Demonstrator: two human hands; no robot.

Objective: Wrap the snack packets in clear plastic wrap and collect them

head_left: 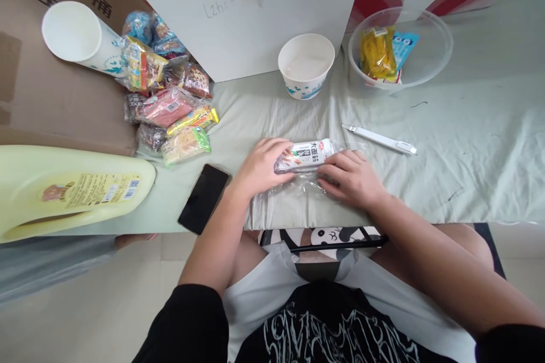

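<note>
A white snack packet (303, 155) with dark printed characters lies on the cloth-covered table, on a crinkled clear plastic bag (304, 184). My left hand (264, 163) grips the packet's left end, fingers along the far edge and thumb along the near one. Curled fingers of my right hand (351, 177) hold its right end, with clear plastic around them; the thumb is mostly hidden. To the right of the packet rests a white utility knife (381, 140). A black phone (204, 198) lies beside my left forearm.
Packaged snacks (170, 108) are piled at left near a tipped paper bucket (76, 34) and a pale yellow jug (76, 190). Behind stand a white paper bowl (306, 65), a white box (255, 11), and a clear plastic bowl (430, 62) holding a yellow packet (377, 52).
</note>
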